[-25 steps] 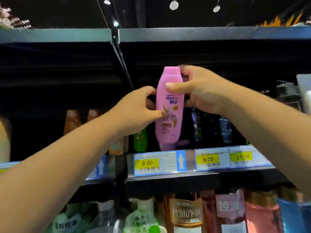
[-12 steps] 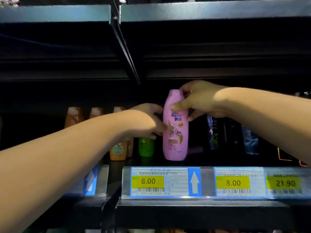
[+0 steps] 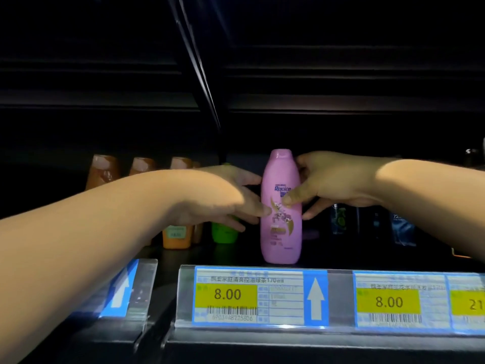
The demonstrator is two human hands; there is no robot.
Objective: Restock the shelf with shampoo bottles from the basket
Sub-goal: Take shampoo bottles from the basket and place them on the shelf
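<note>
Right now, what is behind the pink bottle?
Dark shelf back shows around the pink bottle, plus a dim purplish shape at its lower right. The right hand's fingers reach behind it; anything directly behind is covered.

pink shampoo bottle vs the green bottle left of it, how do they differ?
Colour: the pink shampoo bottle is pink with a flower label; the green bottle is bright green.
Position: the pink shampoo bottle stands near the shelf front; the green bottle sits farther back.
Visibility: the pink shampoo bottle shows almost whole; the left hand covers most of the green bottle.
Both stand on one shelf.
</note>
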